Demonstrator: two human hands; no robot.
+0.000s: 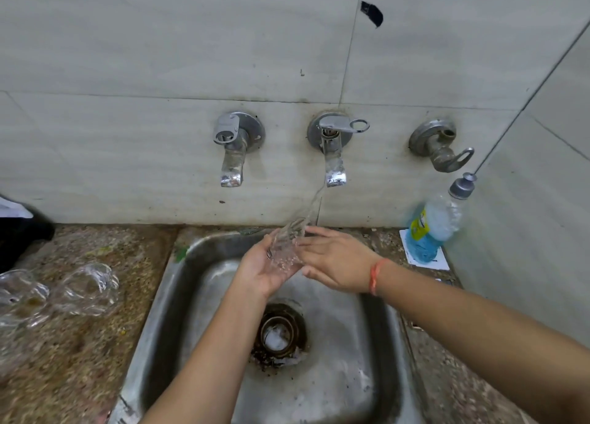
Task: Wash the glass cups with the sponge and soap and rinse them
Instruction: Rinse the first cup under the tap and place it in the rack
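A clear glass cup [285,248] is held tilted over the steel sink [357,353], under the stream of water running from the middle tap [333,149]. My left hand [258,272] cradles the cup from below and the left, palm up. My right hand [335,257] lies against the cup's right side with its fingers stretched flat along the glass. A plastic bottle of blue soap [434,228] leans against the wall on the right counter. No sponge is in sight.
Two more glass cups [86,289] [19,296] lie on the speckled stone counter at the left. A shut tap [233,149] and a third tap [440,145] flank the running one. The drain [277,334] sits at the sink's middle.
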